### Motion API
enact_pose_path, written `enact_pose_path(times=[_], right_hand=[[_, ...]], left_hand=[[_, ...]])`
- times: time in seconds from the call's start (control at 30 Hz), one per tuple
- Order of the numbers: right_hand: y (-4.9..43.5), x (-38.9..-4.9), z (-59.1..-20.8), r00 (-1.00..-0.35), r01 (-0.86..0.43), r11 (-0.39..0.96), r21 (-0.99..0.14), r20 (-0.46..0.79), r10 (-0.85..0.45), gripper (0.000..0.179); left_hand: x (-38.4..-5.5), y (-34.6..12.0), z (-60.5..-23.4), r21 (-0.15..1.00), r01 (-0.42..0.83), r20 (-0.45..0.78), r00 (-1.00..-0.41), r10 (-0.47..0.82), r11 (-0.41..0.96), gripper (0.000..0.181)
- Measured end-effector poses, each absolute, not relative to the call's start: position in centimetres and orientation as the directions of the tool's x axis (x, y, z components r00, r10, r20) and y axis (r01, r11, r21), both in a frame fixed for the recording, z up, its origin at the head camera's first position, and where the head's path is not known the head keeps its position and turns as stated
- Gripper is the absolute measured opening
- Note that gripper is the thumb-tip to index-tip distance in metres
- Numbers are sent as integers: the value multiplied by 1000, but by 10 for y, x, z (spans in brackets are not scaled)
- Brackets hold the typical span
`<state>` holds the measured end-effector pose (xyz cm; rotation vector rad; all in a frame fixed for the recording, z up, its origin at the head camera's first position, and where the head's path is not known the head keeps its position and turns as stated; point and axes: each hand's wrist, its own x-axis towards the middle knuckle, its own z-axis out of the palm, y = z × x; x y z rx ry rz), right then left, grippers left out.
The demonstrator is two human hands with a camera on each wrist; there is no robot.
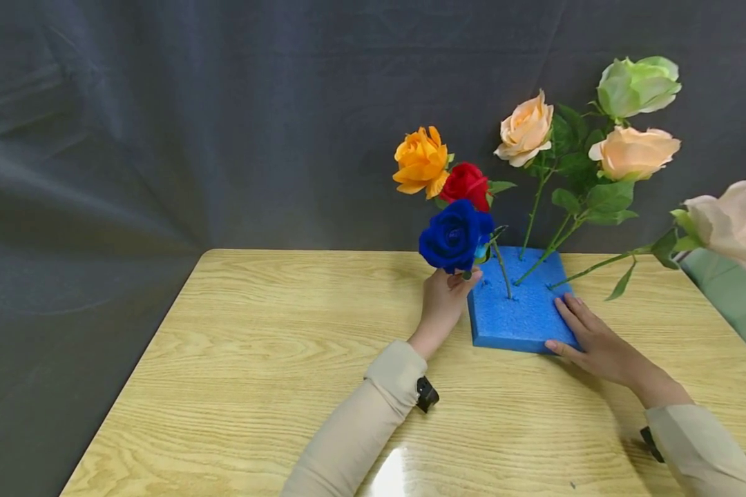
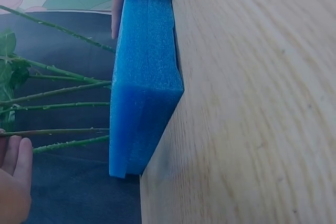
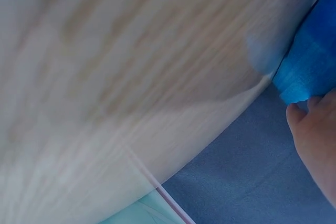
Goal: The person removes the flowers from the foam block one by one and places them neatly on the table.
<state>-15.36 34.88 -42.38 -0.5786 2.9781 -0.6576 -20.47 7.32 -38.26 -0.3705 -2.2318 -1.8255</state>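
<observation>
A blue foam block (image 1: 510, 326) lies on the table, with several artificial roses standing in it at different angles. My left hand (image 1: 443, 301) is at the block's left side, just under the dark blue rose (image 1: 452, 236). In the left wrist view its fingers (image 2: 23, 163) pinch a thin stem (image 2: 63, 131) that runs to the block. The rose's own stem is mostly hidden in the head view. My right hand (image 1: 599, 343) rests on the block's right front corner, fingers extended over the top and thumb near the front edge.
Behind the blue rose are a red rose (image 1: 466, 185) and an orange rose (image 1: 423, 162). Peach roses (image 1: 635, 152), a pale green rose (image 1: 637, 86) and a pale pink rose (image 1: 736, 221) lean right. A dark curtain (image 1: 286, 124) hangs behind the wooden table (image 1: 255, 359).
</observation>
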Motion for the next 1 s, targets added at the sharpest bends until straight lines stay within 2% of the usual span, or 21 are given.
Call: enact_pose_path(times=[0.27, 0.57, 0.77, 0.87, 1.0], right_hand=[[349, -154, -424, -929, -350, 838, -418, 39, -369, 80], [347, -156, -421, -936, -323, 852, -413, 7, -351, 80], [346, -155, -419, -940, -313, 863, -397, -1, -341, 80], [346, -155, -418, -940, -316, 862, -396, 5, -342, 80], [347, -156, -417, -940, -314, 864, -393, -1, -342, 80]], left_hand=[[-207, 69, -383, 961, 273, 274, -961, -24, 46, 18], [-212, 66, -386, 972, 227, 226, -974, -31, -55, 19], [-215, 68, -388, 970, 240, 238, -969, -67, -36, 18], [-215, 67, -388, 962, 273, 273, -959, -81, 11, 17], [-214, 65, -387, 944, 330, 329, -940, -89, 2, 15]])
